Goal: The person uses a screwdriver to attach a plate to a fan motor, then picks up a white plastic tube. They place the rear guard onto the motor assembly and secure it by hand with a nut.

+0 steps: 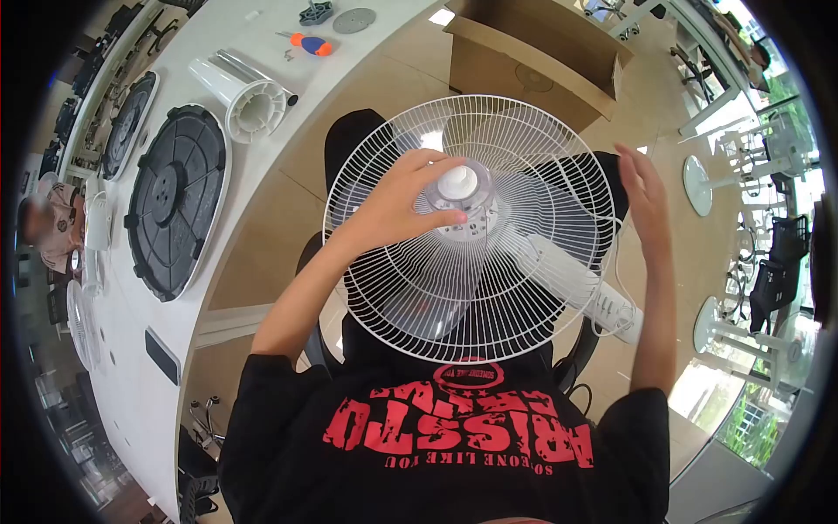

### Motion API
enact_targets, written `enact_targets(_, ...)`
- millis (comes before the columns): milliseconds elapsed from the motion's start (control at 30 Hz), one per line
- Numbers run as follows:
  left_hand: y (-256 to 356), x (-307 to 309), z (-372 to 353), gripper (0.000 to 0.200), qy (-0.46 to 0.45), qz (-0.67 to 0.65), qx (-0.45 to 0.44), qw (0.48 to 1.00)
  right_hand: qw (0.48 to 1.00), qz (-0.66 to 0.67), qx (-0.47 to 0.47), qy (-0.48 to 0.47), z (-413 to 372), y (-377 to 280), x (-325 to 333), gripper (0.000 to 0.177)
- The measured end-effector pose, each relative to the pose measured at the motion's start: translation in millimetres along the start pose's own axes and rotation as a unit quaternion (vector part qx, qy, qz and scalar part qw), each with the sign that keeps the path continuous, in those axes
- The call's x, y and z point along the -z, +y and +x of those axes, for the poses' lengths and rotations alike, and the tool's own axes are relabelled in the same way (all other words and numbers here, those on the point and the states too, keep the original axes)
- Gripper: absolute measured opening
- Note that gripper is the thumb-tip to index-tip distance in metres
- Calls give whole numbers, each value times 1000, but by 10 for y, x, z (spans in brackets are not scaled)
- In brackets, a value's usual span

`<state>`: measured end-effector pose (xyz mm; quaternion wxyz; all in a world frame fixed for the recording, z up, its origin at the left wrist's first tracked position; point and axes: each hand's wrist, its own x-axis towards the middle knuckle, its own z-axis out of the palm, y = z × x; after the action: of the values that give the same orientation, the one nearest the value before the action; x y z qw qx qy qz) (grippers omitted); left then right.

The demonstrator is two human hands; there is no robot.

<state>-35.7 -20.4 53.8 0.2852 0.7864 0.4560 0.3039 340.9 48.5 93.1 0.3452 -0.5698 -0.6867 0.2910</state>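
Note:
A white electric fan [393, 297] with a round wire grille lies across my lap, its motor side facing up. My left hand [406, 199] is closed around the motor housing [478, 208] at the centre, thumb on the near side and fingers on the far side. A round white knob [457, 182] shows between them. The white fan neck [567, 275] points toward the lower right. Beside the grille's right edge, my right hand [644, 188] is raised with its fingers stretched out, holding nothing. A white cord [618, 253] runs near the neck.
On the white table [262, 188] at left are black round bases [179, 201], a white tube [249, 105], an orange-and-blue screwdriver [312, 44], a grey disc [354, 21] and a phone [162, 355]. A cardboard box [532, 65] stands ahead. Another person [61, 223] sits at far left.

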Motion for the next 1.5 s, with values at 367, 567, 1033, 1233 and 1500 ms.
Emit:
enact_targets(367,-48,-149,-189,49,89,-25,14,996,973,-131,152,-116,-140,-521,-696,50)
enact_targets(567,-7,-109,-228,45,81,-52,15,995,968,-148,67,-192,-340,-679,-689,41)
enact_targets(1033,20,311,-48,37,39,63,-29,997,976,-121,115,-136,-503,-621,-738,33)
enact_targets(1233,43,357,39,32,12,47,-20,999,977,-120,92,-148,-494,-626,-730,34)
enact_targets(1500,-77,110,168,37,-9,325,-194,926,973,-143,94,-158,-479,-580,-701,38)
